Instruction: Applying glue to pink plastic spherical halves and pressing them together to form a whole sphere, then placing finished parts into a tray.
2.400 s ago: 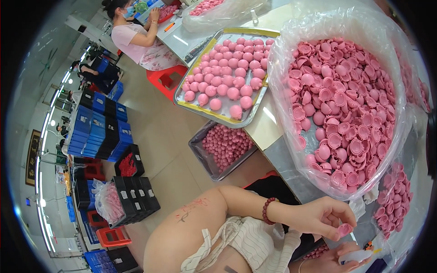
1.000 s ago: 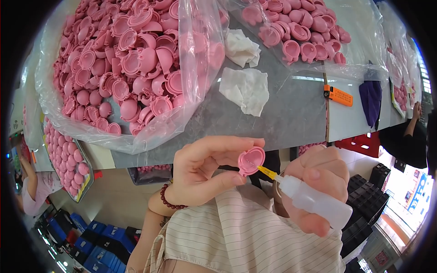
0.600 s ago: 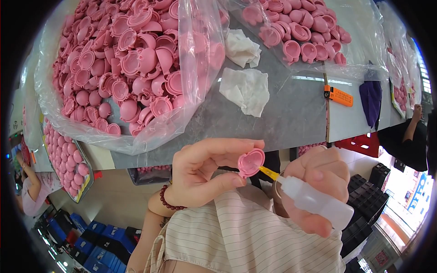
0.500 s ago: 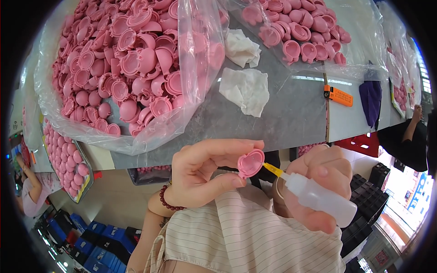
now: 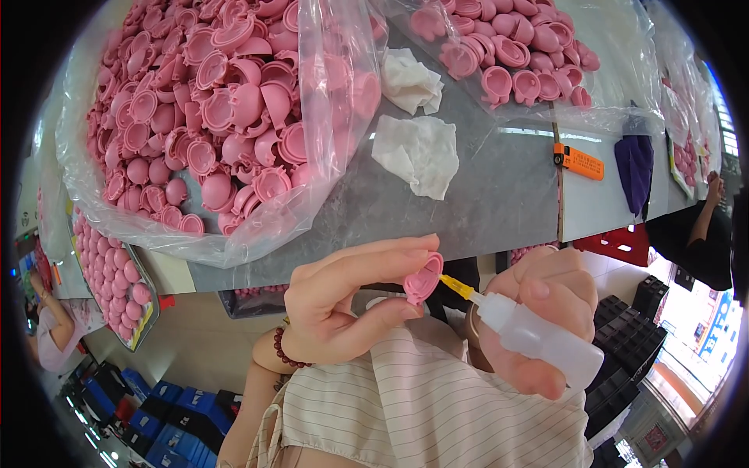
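Note:
Between its thumb and fingers, my left hand pinches a small pink plastic half-shell by its edge, hollow side turned to the right. My right hand grips a translucent white squeeze bottle, tilted with its nozzle up and to the left. The bottle's yellow needle tip is at the shell's right rim; whether it touches I cannot tell. Both hands are just in front of the grey table's near edge. A large clear plastic bag full of pink shell pieces lies at the back left.
Two crumpled white cloths lie mid-table. Another pile of pink shells sits on plastic at the back right, near an orange lighter and a folded purple umbrella. A tray of pink domes stands left. Other people are at both sides.
Both hands have shifted slightly left with the shell and the bottle. The shell has turned, so its hollow shows narrower.

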Action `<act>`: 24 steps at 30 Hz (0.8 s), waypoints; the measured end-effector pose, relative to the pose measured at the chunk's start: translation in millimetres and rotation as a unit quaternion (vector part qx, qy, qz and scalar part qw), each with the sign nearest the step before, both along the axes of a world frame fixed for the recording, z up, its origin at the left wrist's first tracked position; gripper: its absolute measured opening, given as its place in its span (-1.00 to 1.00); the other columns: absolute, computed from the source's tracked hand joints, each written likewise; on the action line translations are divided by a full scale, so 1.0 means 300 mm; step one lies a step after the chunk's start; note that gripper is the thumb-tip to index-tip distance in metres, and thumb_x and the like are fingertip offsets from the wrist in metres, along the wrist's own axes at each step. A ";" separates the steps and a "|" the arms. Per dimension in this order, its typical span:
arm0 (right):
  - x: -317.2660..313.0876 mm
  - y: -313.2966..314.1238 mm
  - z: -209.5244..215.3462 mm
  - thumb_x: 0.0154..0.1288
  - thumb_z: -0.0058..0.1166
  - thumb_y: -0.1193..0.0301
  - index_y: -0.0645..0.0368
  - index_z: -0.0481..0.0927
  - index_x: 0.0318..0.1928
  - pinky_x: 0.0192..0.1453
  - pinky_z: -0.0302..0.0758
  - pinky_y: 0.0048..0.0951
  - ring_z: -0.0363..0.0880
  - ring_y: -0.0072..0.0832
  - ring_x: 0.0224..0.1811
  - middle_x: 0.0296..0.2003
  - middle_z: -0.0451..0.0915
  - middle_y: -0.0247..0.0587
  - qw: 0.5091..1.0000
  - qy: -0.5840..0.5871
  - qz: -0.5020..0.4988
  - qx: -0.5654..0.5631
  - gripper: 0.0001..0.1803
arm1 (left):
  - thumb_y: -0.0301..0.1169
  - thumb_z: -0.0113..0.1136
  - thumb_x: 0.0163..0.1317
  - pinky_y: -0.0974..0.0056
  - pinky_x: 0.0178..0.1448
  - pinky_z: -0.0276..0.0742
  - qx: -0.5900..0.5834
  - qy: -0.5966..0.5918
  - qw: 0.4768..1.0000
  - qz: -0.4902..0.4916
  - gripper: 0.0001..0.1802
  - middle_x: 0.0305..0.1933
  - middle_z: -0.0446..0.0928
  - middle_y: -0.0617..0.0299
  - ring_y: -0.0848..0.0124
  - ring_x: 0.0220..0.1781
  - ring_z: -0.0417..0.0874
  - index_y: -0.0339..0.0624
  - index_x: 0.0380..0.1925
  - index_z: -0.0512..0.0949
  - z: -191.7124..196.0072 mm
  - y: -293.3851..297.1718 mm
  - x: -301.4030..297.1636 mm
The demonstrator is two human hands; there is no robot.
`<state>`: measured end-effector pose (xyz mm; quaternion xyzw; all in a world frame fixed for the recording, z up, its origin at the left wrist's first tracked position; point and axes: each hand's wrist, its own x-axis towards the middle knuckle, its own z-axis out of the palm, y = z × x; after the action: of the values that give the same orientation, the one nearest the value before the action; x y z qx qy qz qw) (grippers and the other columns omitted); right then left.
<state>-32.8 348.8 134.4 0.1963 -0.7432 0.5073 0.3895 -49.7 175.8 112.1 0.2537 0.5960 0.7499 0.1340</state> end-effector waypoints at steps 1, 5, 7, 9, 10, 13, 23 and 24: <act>-0.001 0.000 -0.005 0.17 -0.38 -0.15 0.35 0.49 -0.32 -0.76 -0.10 -0.61 0.11 -0.58 -0.70 -0.68 0.20 -0.34 1.000 0.000 0.001 -0.001 -0.29 | -0.68 0.17 -0.12 0.23 -0.01 0.40 -0.001 0.000 1.000 0.001 -0.57 -0.07 0.35 -0.31 0.15 -0.05 0.47 -0.43 -0.15 0.34 -0.002 0.004 0.000; -0.024 0.038 0.002 0.15 -0.25 -0.09 0.30 0.38 -0.15 -0.62 -0.02 -0.58 0.10 -0.57 -0.59 -0.60 0.20 -0.35 0.985 0.055 0.053 -0.154 -0.37 | -0.74 0.11 -0.15 0.33 -0.09 0.46 0.043 -0.004 0.998 0.052 -0.64 -0.09 0.42 -0.13 0.27 -0.14 0.54 -0.40 -0.23 0.44 0.016 0.032 0.000; 0.001 0.092 -0.034 0.14 -0.17 0.00 0.28 0.27 -0.02 -0.48 0.07 -0.53 0.19 -0.53 -0.43 -0.51 0.26 -0.33 0.844 0.157 0.085 -0.505 -0.40 | -0.75 0.09 -0.13 0.31 -0.07 0.45 0.076 -0.036 0.995 0.045 -0.65 -0.08 0.42 -0.14 0.25 -0.11 0.52 -0.40 -0.23 0.44 0.011 0.026 -0.005; -0.074 0.203 -0.005 0.19 -0.14 0.30 0.37 0.23 0.00 -0.37 0.21 -0.58 0.35 -0.48 -0.30 -0.24 0.44 -0.11 0.961 0.038 -0.197 -0.188 -0.56 | -0.75 0.01 -0.07 0.27 -0.02 0.40 0.152 -0.065 0.985 -0.039 -0.66 -0.06 0.39 -0.17 0.22 -0.03 0.46 -0.38 -0.21 0.41 0.004 0.017 -0.026; -0.091 0.254 -0.002 0.19 -0.12 0.40 0.39 0.21 0.00 -0.29 0.29 -0.59 0.41 -0.47 -0.24 -0.15 0.46 -0.03 0.950 -0.019 -0.285 -0.126 -0.58 | -0.75 0.01 -0.07 0.27 -0.02 0.40 0.154 -0.065 0.985 -0.035 -0.66 -0.06 0.39 -0.17 0.22 -0.03 0.46 -0.38 -0.21 0.41 0.002 0.015 -0.027; -0.115 0.420 -0.016 0.13 -0.05 0.55 0.43 0.19 0.00 -0.11 0.33 -0.59 0.45 -0.51 -0.18 -0.16 0.48 0.05 0.935 -0.161 -0.306 -0.080 -0.57 | -0.69 -0.02 0.00 0.25 0.02 0.37 0.274 -0.170 0.943 -0.084 -0.66 -0.05 0.37 -0.20 0.20 0.02 0.42 -0.37 -0.14 0.35 -0.005 0.020 -0.024; -0.138 0.439 -0.030 -0.02 0.12 0.57 0.40 0.21 -0.03 -0.10 0.37 -0.58 0.45 -0.51 -0.27 -0.20 0.46 -0.10 0.915 -0.161 -0.369 0.023 -0.48 | -0.50 0.06 0.08 0.28 -0.45 0.42 0.330 -0.313 0.880 -0.137 -0.71 -0.23 0.45 -0.04 0.33 -0.46 0.48 -0.12 -0.17 0.29 -0.020 -0.001 -0.030; -0.126 0.428 -0.014 -0.04 0.13 0.58 0.39 0.23 -0.06 -0.12 0.38 -0.57 0.44 -0.50 -0.26 -0.19 0.45 -0.11 0.909 -0.071 -0.408 0.041 -0.50 | -0.50 0.06 0.08 0.28 -0.45 0.42 0.344 -0.335 0.864 -0.148 -0.69 -0.24 0.45 -0.04 0.33 -0.47 0.48 -0.12 -0.15 0.29 -0.021 -0.004 -0.031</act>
<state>-70.5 477.3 130.3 -0.1444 -0.8043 0.2860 0.5005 -59.0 174.5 105.9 0.1025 0.1745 0.9185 0.3396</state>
